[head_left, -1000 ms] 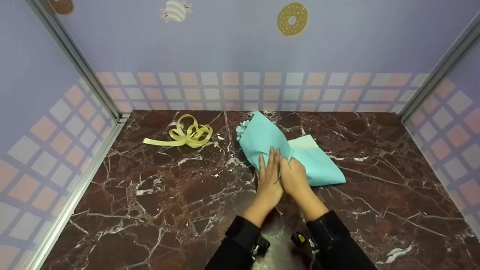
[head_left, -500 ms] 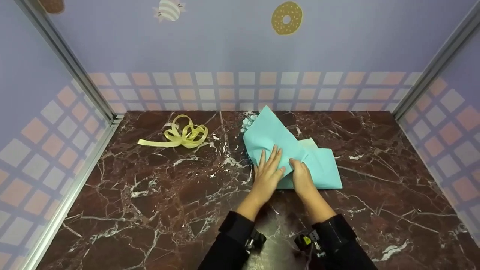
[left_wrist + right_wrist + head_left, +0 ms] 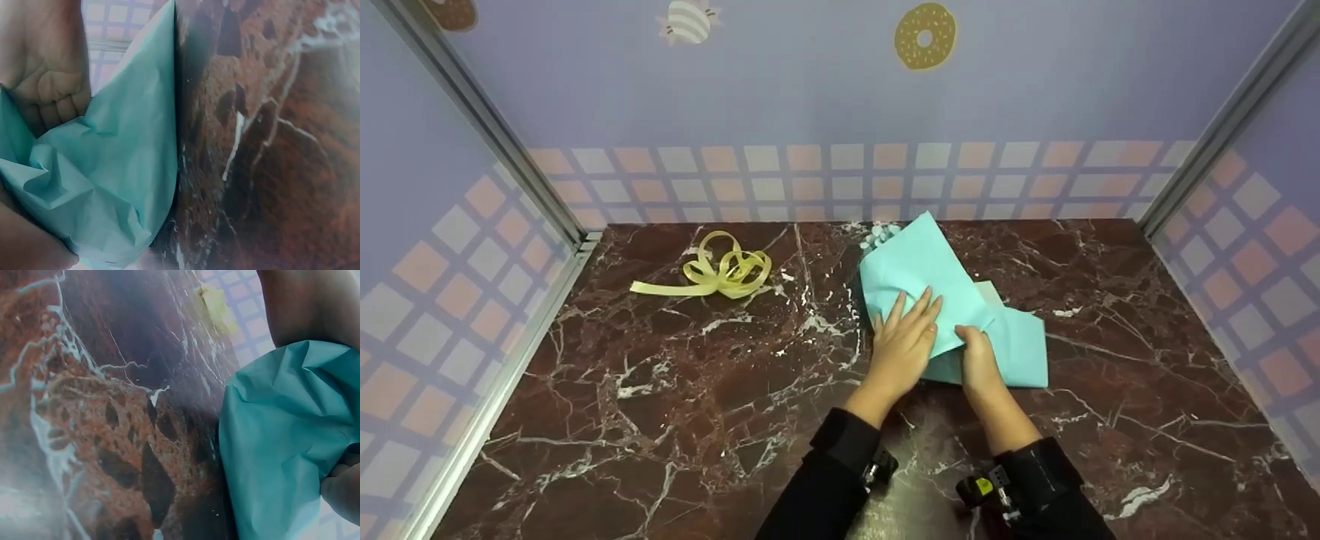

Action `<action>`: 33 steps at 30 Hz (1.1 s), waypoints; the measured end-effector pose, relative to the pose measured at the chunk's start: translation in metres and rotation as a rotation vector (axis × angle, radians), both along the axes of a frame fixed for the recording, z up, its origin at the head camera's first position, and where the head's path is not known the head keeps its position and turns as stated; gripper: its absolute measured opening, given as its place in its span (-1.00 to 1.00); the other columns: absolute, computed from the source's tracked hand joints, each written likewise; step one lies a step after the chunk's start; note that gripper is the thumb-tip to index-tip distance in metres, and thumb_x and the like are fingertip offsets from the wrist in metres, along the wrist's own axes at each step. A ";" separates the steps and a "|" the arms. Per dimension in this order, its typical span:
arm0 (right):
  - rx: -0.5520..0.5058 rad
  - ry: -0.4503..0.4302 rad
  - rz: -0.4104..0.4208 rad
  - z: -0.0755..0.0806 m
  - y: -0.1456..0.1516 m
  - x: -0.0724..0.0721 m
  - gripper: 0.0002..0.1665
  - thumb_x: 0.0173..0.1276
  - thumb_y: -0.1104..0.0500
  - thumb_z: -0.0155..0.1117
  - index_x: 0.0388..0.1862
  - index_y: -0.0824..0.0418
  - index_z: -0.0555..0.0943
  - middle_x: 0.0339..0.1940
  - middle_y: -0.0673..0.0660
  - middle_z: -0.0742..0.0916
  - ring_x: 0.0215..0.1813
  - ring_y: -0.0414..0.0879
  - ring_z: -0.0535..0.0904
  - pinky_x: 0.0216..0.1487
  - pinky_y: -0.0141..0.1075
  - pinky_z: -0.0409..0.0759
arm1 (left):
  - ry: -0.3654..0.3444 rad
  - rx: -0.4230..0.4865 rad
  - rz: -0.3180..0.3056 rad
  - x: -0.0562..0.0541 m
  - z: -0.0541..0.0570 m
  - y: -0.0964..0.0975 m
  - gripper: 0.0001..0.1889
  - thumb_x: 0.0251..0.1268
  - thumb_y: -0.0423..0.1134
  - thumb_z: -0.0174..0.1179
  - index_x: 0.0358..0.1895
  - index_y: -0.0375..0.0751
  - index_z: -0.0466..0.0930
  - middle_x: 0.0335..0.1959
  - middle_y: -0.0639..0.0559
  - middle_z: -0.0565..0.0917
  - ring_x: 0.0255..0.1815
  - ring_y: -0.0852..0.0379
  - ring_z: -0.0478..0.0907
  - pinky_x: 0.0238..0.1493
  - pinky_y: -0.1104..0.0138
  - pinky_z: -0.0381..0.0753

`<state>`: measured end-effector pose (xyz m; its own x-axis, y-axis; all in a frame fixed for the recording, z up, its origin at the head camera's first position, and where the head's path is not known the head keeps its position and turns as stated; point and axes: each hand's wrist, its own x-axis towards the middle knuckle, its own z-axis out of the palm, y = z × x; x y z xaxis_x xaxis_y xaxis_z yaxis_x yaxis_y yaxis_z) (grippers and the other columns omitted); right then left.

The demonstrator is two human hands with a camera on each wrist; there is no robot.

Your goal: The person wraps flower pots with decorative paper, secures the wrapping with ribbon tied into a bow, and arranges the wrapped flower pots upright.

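Note:
A sheet of turquoise wrapping paper [image 3: 919, 259] is folded around a bunch of pale bluish flowers [image 3: 879, 235], whose small petals peek out at the upper left. My left hand [image 3: 901, 346] lies on the folded paper with fingers straight and spread. To its right, my right hand [image 3: 981, 363] grips the paper, thumb on top and fingers curled beneath. In the left wrist view the right hand's curled fingers [image 3: 59, 109] reach behind the creased paper [image 3: 124, 146]. The right wrist view shows the paper [image 3: 275, 433] bunched between both hands. Any stems are hidden.
A looped yellow ribbon [image 3: 727, 274] lies on the dark red marble tabletop [image 3: 697, 420] to the left. Behind stands a lilac wall [image 3: 810, 90] with pastel checks. Side panels [image 3: 457, 247] with metal edges flank the table.
Both hands and the paper have shifted slightly right within the view. The right hand has drawn apart from the left, and the paper's right part now lies as a squared flap.

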<state>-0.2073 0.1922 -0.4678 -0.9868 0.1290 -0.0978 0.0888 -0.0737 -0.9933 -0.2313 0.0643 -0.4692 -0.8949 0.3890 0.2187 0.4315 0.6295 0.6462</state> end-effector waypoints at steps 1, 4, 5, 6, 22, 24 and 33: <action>-0.046 0.019 -0.010 0.000 0.001 -0.001 -0.42 0.44 0.19 -0.31 0.21 0.65 0.28 0.33 0.45 0.30 0.39 0.17 0.16 0.42 -0.09 0.07 | 0.005 -0.016 0.004 0.000 0.001 0.001 -0.52 0.59 -0.09 -0.30 0.49 0.06 0.25 0.52 0.22 0.12 0.57 -0.03 -0.19 0.41 -0.24 -0.34; -0.087 0.040 -0.051 0.000 0.004 -0.003 -0.41 0.54 0.14 -0.33 0.24 0.63 0.30 0.34 0.41 0.35 0.39 0.10 0.21 0.43 -0.16 0.11 | 0.017 -0.063 0.014 0.000 0.001 0.002 -0.52 0.58 -0.09 -0.29 0.47 0.06 0.29 0.51 0.23 0.15 0.57 -0.02 -0.17 0.42 -0.24 -0.30; -0.071 0.036 -0.077 0.000 0.006 -0.003 -0.40 0.56 0.12 -0.33 0.25 0.62 0.32 0.34 0.39 0.37 0.40 0.08 0.22 0.43 -0.18 0.12 | 0.019 -0.067 0.014 0.000 0.001 0.003 -0.52 0.58 -0.09 -0.29 0.46 0.06 0.30 0.51 0.23 0.17 0.57 -0.02 -0.17 0.42 -0.24 -0.30; -0.043 0.029 -0.104 0.000 0.007 -0.002 -0.39 0.58 0.10 -0.32 0.24 0.62 0.35 0.33 0.37 0.41 0.39 0.05 0.26 0.42 -0.19 0.15 | 0.022 -0.071 0.016 0.000 0.000 0.003 -0.53 0.58 -0.10 -0.28 0.45 0.06 0.31 0.50 0.23 0.18 0.57 -0.02 -0.17 0.42 -0.24 -0.28; 0.436 0.037 -0.127 0.003 0.020 0.002 -0.38 0.38 0.36 0.01 0.39 0.57 0.24 0.33 0.46 0.44 0.38 0.20 0.33 0.36 -0.05 0.31 | 0.066 -0.071 0.046 0.004 -0.001 -0.001 -0.56 0.57 -0.13 -0.25 0.36 0.06 0.46 0.43 0.20 0.33 0.56 -0.02 -0.09 0.42 -0.24 -0.16; 0.598 0.075 -0.058 0.012 0.022 -0.002 -0.26 0.35 0.38 0.02 0.49 0.49 0.09 0.50 0.40 0.20 0.52 0.22 0.03 0.47 0.04 0.06 | 0.076 -0.088 0.048 0.004 -0.001 -0.001 -0.57 0.56 -0.13 -0.23 0.35 0.07 0.47 0.43 0.20 0.34 0.55 -0.03 -0.09 0.41 -0.25 -0.16; 1.186 0.283 0.412 0.060 0.013 -0.042 -0.45 0.47 0.28 0.07 0.40 0.38 0.35 0.49 0.26 0.29 0.55 0.22 -0.05 0.50 0.10 -0.17 | 0.092 -0.177 0.041 0.003 -0.002 0.001 -0.58 0.55 -0.13 -0.19 0.29 -0.06 0.53 0.42 0.12 0.36 0.55 -0.03 -0.09 0.40 -0.26 -0.08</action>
<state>-0.2489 0.2050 -0.4082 -0.9420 -0.3250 0.0845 -0.3294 0.8457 -0.4199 -0.2283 0.0656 -0.4716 -0.8904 0.3920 0.2316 0.4550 0.7483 0.4828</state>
